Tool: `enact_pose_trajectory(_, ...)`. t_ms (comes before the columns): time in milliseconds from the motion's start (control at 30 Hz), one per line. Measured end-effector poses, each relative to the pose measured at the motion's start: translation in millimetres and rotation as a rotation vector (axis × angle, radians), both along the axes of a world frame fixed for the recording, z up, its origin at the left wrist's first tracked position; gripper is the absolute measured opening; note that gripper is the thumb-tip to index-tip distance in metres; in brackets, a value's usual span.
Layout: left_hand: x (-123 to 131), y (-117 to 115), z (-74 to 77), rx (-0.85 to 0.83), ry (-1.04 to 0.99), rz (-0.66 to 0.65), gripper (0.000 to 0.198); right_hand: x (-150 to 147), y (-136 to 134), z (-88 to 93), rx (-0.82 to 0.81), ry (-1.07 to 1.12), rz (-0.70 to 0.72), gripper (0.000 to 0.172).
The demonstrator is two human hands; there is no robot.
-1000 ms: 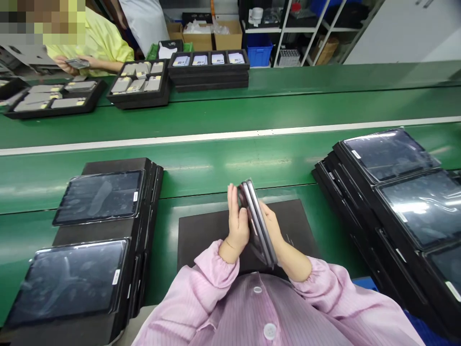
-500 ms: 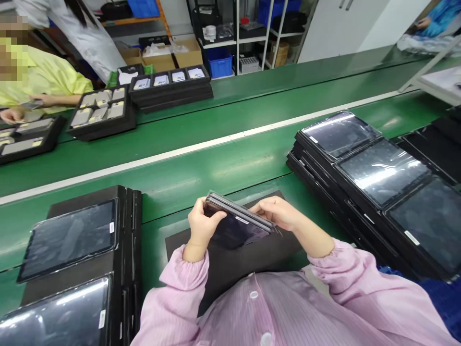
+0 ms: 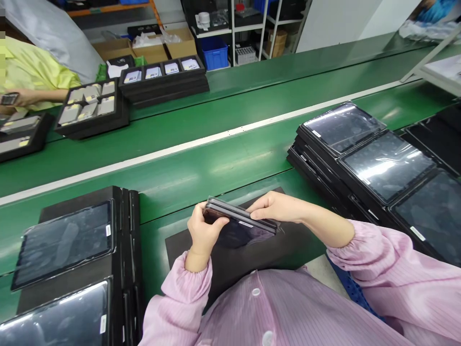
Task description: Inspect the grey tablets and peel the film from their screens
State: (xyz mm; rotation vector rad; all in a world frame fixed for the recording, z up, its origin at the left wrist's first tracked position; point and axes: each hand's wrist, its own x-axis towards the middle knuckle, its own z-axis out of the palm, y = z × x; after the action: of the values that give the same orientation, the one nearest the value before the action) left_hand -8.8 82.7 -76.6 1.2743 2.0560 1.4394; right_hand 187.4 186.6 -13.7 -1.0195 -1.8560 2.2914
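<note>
A small stack of dark tablets [image 3: 239, 234] is held tilted in front of me, long edges towards me and a white label on the nearest one. My left hand [image 3: 203, 229] grips its left end, thumb along the near face and fingers behind. At the upper right edge my right hand [image 3: 275, 207] is closed, thumb and fingers pinching the stack; some fingertips are hidden behind it. Beneath both hands lies a black foam sheet [image 3: 237, 266] on the green bench.
Stacked black foam trays with tablets [image 3: 68, 238] stand left. More tablets in stacked trays [image 3: 389, 166] are at right. Across the white line [image 3: 216, 138] sit trays of grey parts [image 3: 88, 108] beside a person in a yellow sleeve [image 3: 39, 67]. Shelving [image 3: 232, 33] stands behind.
My right hand has shifted its hold, its thumb now lying over the top edge of the stack, and the right forearm swings outward. The view has moved slightly; the left hand keeps its grip.
</note>
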Motion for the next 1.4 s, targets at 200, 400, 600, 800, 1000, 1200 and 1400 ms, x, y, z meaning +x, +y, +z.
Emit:
enact_pose_trajectory(200, 4, -7, -9.0, -0.006, 0.092, 0.018, 0.070, 1, -11, 3.6, 0.089, -0.122, -0.001, 0.021)
enact_pose_trajectory(400, 4, -5, -15.3, 0.004, 0.130, 0.026, 0.074, 3, -19, 0.3, 0.183, -0.161, -0.114, 0.017)
enact_pose_trajectory(600, 4, -5, -10.4, 0.015, 0.147, -0.008, 0.071, 9, -19, 1.7, 0.042, -0.067, -0.053, 0.024)
enact_pose_trajectory(800, 3, -12, -15.3, 0.031, 0.136, 0.018, 0.075, 1, -32, 13.7, 0.335, -0.217, -0.022, 0.011)
enact_pose_trajectory(1000, 0, -13, -14.5, 0.038, 0.165, 0.056, 0.074, -6, -39, 18.8, 0.506, -0.270, -0.020, 0.009)
enact_pose_trajectory(1200, 2, -22, -10.4, 0.078, 0.205, 0.039, 0.063, -2, -36, 26.5, 0.500, -0.262, 0.096, 0.006)
enact_pose_trajectory(1400, 9, -25, -4.6, 0.032, 0.064, 0.079, 0.049, -6, -49, 24.3, 0.707, -0.361, 0.012, 0.012)
